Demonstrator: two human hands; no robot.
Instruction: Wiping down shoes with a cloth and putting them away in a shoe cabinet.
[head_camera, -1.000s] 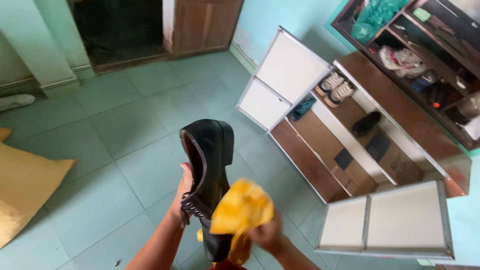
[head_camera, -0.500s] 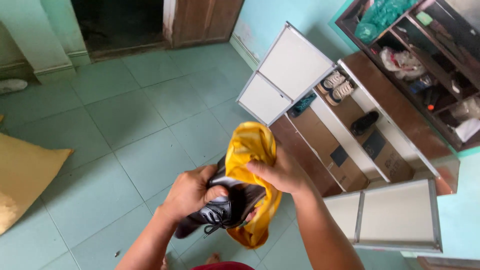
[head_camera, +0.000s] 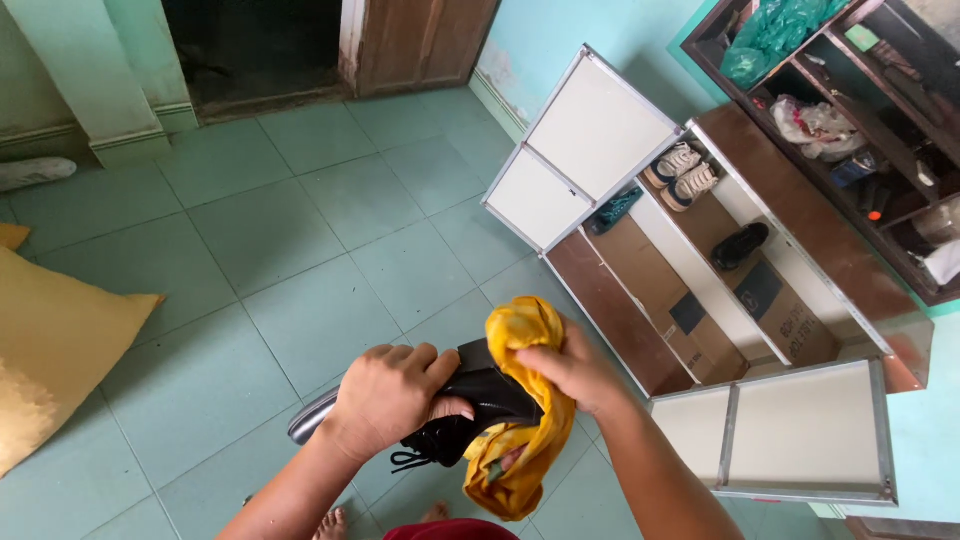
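My left hand (head_camera: 385, 395) grips a black lace-up shoe (head_camera: 470, 405) from above, holding it level over the floor with its laces hanging down. My right hand (head_camera: 570, 370) is closed on a yellow cloth (head_camera: 520, 420) pressed against the shoe's right side; the cloth drapes down below the shoe. Both forearms reach in from the bottom edge. My bare toes show on the tiles beneath.
A low shoe cabinet (head_camera: 830, 250) stands at right with both white doors (head_camera: 580, 150) swung open; inside are sneakers (head_camera: 680, 175), a black shoe (head_camera: 740, 245) and cardboard boxes. A dark shelf unit sits behind it. A yellow cushion (head_camera: 50, 350) lies at left on green tiles.
The shoe went from upright, sole toward me, to lying level and low in my left hand. The yellow cloth moved from over its top down along its right side.
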